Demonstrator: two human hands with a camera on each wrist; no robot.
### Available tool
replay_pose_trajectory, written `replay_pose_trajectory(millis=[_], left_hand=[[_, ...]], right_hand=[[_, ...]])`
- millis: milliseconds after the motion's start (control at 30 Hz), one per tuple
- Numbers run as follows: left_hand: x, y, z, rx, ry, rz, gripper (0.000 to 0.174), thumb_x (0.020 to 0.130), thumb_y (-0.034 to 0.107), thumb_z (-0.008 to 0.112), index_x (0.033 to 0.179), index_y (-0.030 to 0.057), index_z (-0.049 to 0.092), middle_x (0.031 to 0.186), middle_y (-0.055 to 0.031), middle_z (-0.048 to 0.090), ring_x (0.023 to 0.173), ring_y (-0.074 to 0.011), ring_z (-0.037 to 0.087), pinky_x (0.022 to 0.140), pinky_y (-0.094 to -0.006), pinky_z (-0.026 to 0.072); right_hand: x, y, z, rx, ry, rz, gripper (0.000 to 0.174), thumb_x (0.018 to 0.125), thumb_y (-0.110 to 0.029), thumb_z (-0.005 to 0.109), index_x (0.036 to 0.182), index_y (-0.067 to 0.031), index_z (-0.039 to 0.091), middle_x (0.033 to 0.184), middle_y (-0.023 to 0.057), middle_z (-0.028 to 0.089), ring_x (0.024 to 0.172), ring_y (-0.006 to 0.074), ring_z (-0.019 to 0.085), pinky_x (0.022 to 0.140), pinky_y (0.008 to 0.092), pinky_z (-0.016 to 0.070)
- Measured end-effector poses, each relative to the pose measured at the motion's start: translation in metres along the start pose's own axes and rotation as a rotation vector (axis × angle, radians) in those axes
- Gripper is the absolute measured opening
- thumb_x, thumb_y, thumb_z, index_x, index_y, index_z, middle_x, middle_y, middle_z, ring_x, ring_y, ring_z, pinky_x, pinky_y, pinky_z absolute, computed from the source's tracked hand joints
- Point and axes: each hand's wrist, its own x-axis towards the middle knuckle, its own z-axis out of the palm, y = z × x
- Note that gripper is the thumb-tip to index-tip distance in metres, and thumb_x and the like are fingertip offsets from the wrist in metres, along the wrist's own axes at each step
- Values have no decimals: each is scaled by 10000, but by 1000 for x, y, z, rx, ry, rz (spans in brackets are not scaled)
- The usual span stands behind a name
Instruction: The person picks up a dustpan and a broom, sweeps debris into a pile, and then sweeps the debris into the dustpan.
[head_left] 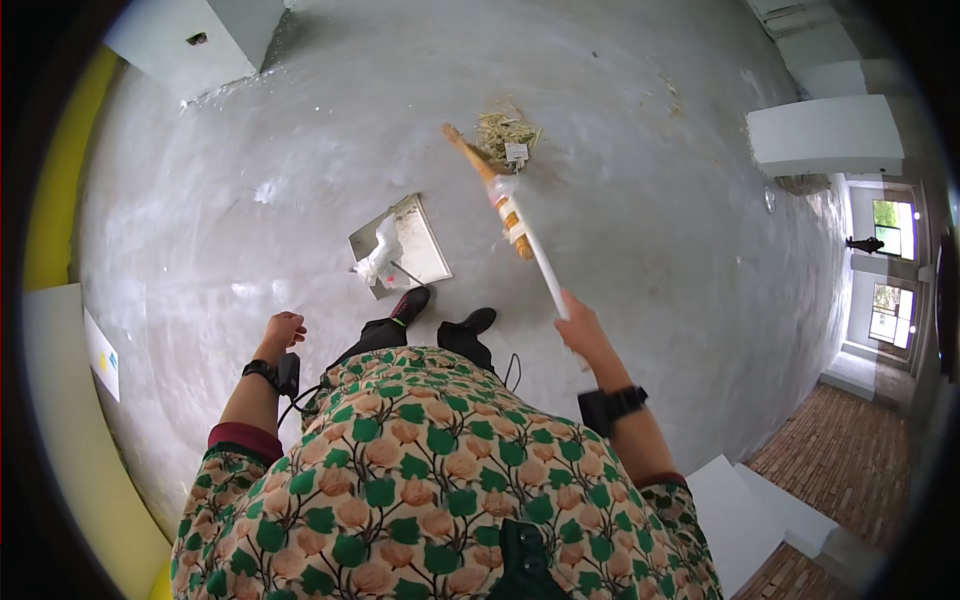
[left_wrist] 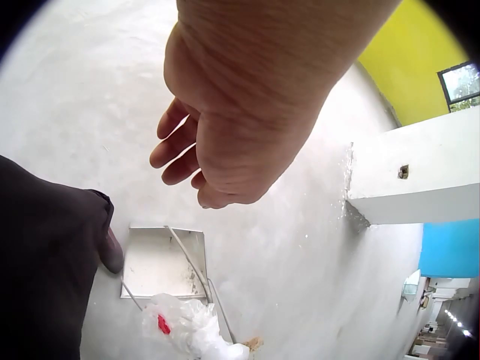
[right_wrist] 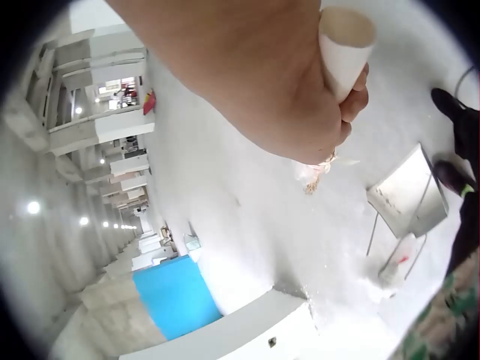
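My right hand (head_left: 583,333) grips the white tube-like handle of a broom (head_left: 541,262) near its upper end. The broom slants away over the floor, its straw head beside a small heap of straw-like debris (head_left: 505,133) with a white scrap on it. In the right wrist view the handle's hollow end (right_wrist: 347,45) sticks out of the fist. My left hand (head_left: 285,328) hangs at my side with loosely bent fingers, holding nothing. Ahead of my feet lies a metal dustpan (head_left: 428,245) with a crumpled white plastic bag (head_left: 381,255) over one side.
Grey smooth floor (head_left: 620,180) stretches all around. A white block-like pillar (head_left: 205,45) stands at the far left, and a white ledge (head_left: 828,137) at the right. Along the left edge runs a yellow wall (head_left: 65,180). My dark shoes (head_left: 411,305) are close to the dustpan.
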Motion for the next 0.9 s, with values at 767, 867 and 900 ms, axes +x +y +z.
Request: replay_pose_trajectory(millis=[767, 867, 900], left_hand=[[19, 7, 13, 59, -85, 44, 194, 687, 198, 455, 829, 68, 474, 658, -46, 534, 473, -128, 497, 400, -231, 352], [5, 32, 15, -15, -10, 118, 188, 673, 162, 457, 791, 19, 488, 629, -61, 525, 469, -122, 487, 373, -215, 335], [6, 33, 14, -16, -9, 118, 188, 673, 162, 457, 791, 19, 488, 629, -61, 525, 469, -122, 487, 373, -215, 335]], right_hand=[[-15, 20, 43, -66, 143, 1, 435, 591, -53, 407, 1022, 1, 374, 702, 252, 497, 683, 370, 486, 603, 380, 405], [-24, 11, 76, -192, -71, 109, 454, 587, -47, 401, 1037, 7, 363, 678, 258, 492, 656, 358, 492, 581, 371, 406], [-40, 23, 91, -195, -23, 53, 465, 589, -53, 413, 1047, 7, 358, 642, 239, 504, 594, 332, 515, 533, 356, 418]])
